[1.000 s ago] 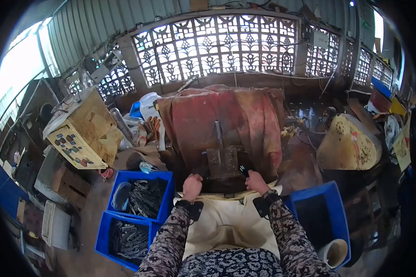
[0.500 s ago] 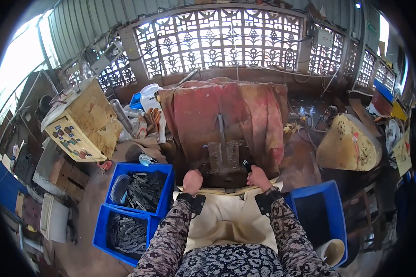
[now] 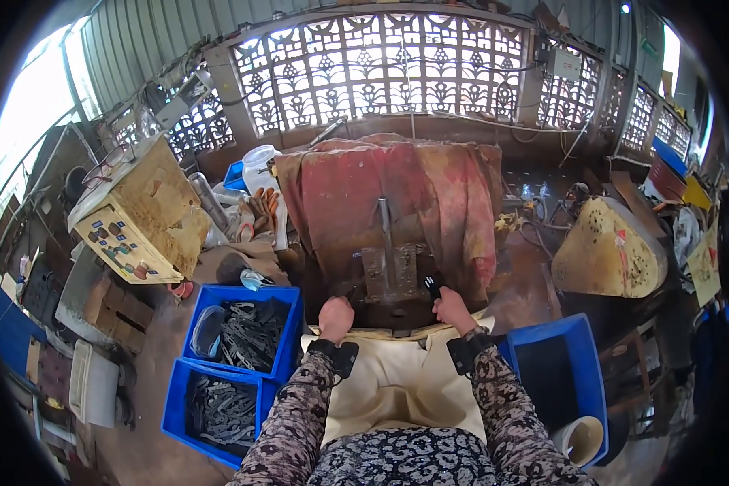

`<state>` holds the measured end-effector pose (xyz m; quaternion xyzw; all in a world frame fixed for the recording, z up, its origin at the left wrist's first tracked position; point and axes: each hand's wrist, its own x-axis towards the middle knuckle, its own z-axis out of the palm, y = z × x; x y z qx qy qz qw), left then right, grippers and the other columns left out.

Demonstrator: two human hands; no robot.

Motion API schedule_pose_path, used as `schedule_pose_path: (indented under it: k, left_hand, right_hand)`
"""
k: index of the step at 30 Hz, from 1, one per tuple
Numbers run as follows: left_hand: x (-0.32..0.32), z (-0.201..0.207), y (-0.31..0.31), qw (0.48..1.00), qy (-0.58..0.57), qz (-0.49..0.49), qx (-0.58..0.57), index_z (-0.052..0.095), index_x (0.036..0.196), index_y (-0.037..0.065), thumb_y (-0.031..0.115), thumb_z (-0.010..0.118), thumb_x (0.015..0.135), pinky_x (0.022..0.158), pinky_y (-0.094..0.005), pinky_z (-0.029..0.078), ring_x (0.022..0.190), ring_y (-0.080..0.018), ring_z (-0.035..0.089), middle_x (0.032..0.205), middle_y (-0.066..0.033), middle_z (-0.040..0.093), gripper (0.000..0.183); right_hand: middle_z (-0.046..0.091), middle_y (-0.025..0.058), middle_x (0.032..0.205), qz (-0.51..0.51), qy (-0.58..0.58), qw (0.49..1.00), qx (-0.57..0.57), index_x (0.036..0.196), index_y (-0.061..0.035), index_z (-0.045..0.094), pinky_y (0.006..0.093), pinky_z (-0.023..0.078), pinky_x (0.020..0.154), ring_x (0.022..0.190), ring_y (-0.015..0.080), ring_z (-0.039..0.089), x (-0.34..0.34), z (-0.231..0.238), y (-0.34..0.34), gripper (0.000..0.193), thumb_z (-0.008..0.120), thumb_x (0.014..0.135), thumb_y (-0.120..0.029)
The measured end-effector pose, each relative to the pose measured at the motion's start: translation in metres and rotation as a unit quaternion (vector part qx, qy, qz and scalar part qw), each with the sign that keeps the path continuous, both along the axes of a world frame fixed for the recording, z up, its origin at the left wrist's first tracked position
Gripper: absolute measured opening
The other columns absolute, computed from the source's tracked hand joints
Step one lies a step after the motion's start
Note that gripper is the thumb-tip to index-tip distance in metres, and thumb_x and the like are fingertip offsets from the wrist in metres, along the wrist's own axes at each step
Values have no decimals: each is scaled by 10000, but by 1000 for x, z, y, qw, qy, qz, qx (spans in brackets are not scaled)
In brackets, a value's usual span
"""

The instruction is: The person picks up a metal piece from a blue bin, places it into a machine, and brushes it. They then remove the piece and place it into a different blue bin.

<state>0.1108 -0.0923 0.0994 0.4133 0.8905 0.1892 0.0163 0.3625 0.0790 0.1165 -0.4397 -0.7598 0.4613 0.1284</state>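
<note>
Both forearms reach forward over a cream apron (image 3: 397, 381) toward a machine draped in a stained red cloth (image 3: 356, 186). My right hand (image 3: 455, 312) is closed on a small black piece (image 3: 432, 286) with pale stripes at its upper end; its kind is unclear. Level with it, on the other side of a wet, dirty block (image 3: 390, 273) with an upright metal pipe (image 3: 385, 227), my left hand (image 3: 336, 317) is curled in a fist. A dark tip shows by its fingers, too small to name.
Two blue bins (image 3: 259, 374) of dark metal strips (image 3: 251, 336) stand at my left. Another blue bin (image 3: 587, 356), with a pale cylinder (image 3: 583, 441) by its near end, is at my right. A yellowed cabinet (image 3: 150, 211) and a yellowish block (image 3: 611, 251) flank the machine.
The whole view has shifted very slightly. Both hands keep nearly the same place and grip, with the black piece still in the right one.
</note>
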Motion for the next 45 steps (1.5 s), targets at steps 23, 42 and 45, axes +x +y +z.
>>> schedule_pose_path:
  k: [23,42,45]
  left_hand:
    - [10,18,0,999,-34,9,-25,721,853,76,163,555,798,814,-441,515,921,-350,643,937,-176,677,196]
    - [19,29,0,998,-57,9,33,696,776,127,108,607,736,795,-397,512,901,-300,634,934,-100,650,99]
    - [21,31,-1,997,-71,4,23,701,792,123,111,600,750,799,-404,513,907,-309,634,937,-110,648,110]
  right_hand:
    - [614,273,881,12,-9,981,195,889,10,597,502,464,787,913,446,579,-1,-15,2,238,597,787,-205]
    - [664,199,872,-107,95,946,290,980,-76,650,492,489,729,861,394,629,-97,112,29,327,624,838,-369]
    - [672,189,877,-124,125,925,338,1048,-101,640,488,489,727,865,389,636,-124,138,29,321,620,858,-359]
